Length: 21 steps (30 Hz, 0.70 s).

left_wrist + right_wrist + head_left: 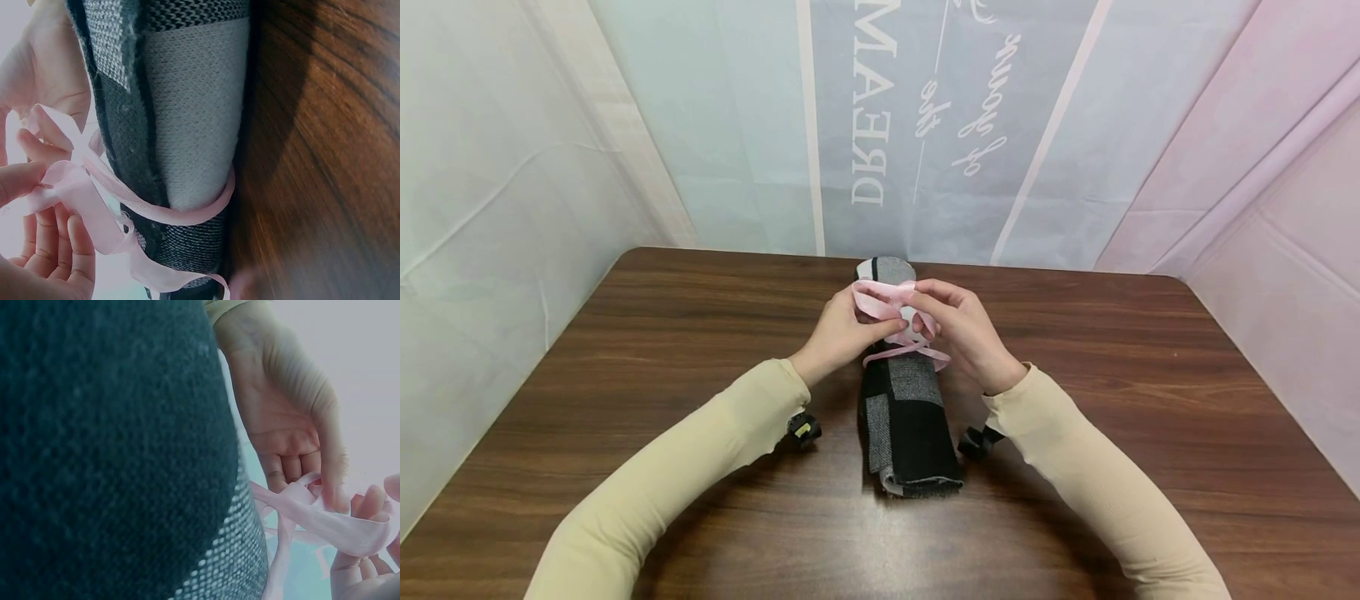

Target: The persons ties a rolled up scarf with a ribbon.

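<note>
A rolled-up checked cloth (917,433) in black, grey and white lies lengthwise on the table. Round its middle runs a pink ribbon (887,353), crossed on top of the roll. Above the far half, my left hand (838,333) pinches a raised loop of that ribbon between thumb and fingers. My right hand (966,329) is close beside it, thumb and fingers pinching another part of the ribbon. In the left wrist view, the ribbon (194,215) wraps the cloth (194,112) and folds up into the fingers. The right wrist view has the cloth (112,444) filling its left side.
The wooden table (1112,375) extends to both sides of the roll. Behind it hangs a pale printed backdrop (745,125) with lettering, and further pale curtains (482,183) flank the table. Dark wrist cameras (805,429) sit under both cream sleeves (700,442).
</note>
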Motion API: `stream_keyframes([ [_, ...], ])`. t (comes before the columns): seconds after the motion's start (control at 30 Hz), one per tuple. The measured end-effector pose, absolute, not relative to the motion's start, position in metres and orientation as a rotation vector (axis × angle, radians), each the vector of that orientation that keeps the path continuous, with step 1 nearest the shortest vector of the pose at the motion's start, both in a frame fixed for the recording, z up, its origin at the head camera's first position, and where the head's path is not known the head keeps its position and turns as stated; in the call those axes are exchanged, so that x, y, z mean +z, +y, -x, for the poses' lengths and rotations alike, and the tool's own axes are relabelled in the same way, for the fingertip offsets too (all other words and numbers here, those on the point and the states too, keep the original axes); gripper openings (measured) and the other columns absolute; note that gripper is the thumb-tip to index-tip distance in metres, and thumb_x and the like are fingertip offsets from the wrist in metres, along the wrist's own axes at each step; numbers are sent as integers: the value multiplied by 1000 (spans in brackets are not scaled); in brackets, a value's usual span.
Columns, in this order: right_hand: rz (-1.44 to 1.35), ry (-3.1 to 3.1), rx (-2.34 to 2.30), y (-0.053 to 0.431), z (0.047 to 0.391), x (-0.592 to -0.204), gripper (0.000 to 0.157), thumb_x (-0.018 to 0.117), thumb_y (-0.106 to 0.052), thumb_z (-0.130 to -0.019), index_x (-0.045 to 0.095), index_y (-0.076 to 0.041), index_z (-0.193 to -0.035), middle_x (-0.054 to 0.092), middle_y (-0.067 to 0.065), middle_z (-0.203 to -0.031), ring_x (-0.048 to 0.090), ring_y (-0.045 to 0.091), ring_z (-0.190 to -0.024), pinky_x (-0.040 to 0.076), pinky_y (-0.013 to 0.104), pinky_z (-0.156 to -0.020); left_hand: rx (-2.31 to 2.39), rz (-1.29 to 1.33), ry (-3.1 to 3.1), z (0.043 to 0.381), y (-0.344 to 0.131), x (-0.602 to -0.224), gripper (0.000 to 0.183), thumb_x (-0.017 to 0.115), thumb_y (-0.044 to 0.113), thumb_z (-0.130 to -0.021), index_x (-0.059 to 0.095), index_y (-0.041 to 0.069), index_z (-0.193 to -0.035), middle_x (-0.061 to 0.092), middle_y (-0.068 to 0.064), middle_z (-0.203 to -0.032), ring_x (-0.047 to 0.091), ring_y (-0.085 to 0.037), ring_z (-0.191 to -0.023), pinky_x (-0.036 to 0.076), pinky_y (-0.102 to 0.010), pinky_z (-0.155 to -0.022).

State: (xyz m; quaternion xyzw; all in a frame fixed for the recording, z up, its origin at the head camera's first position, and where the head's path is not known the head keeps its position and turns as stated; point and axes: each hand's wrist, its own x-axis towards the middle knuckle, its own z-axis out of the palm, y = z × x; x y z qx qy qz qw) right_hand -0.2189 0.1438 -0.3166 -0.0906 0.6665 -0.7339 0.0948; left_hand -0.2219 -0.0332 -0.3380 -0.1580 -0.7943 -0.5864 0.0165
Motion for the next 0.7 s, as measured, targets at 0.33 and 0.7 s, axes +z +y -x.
stream_keyframes([
  [0.33, 244, 1986, -2200, 143, 217, -315, 6, 63, -15, -91, 68, -15, -90, 57, -5, -65, 46, 8, -56, 34, 21, -52, -1719, 493, -2505, 223, -32, -339, 31, 75, 16, -82, 68, 0, -107, 72, -14, -92, 62, -10, -74, 48, -20, -64],
  [0.7, 272, 2063, -2202, 145, 219, -315, 9, 64, -15, -90, 71, -11, -85, 59, 5, -132, 57, 10, -65, 42, 22, -55, -1796, 499, -2511, 224, -31, -339, 23, 67, 13, -89, 67, -4, -105, 70, -12, -79, 55, -2, -58, 46, -19, -56],
])
